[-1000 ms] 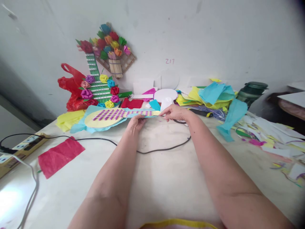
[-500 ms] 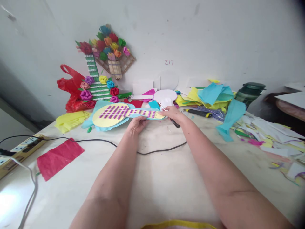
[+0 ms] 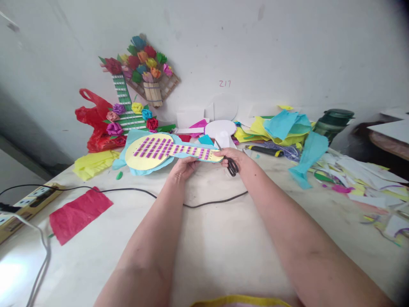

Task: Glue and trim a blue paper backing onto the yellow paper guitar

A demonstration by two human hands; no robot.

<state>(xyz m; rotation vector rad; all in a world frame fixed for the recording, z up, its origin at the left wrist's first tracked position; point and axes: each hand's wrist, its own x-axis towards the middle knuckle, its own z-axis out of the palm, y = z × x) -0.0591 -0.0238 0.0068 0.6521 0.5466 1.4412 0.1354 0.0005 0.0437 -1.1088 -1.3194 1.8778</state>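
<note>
My left hand (image 3: 182,167) grips the lower edge of a yellow guitar-shaped paper piece (image 3: 150,151) woven with purple strips and backed with light blue tissue, holding it a little above the table. My right hand (image 3: 232,157) is closed round black-handled scissors (image 3: 230,163) at the narrow right end of the piece, the blades pointing up toward the back. Both forearms reach forward over the pale table (image 3: 217,238).
A black cable (image 3: 134,190) crosses the table under my arms. A red tissue sheet (image 3: 79,209) and a power strip (image 3: 25,200) lie left. Paper flower crafts (image 3: 140,72) and a red bag (image 3: 92,119) lean on the wall. Coloured paper scraps (image 3: 287,128) and a green jar (image 3: 334,121) sit right.
The guitar-shaped piece has been lifted off the table and tilted toward me. My right hand has picked up the scissors and brought them to the piece's narrow end.
</note>
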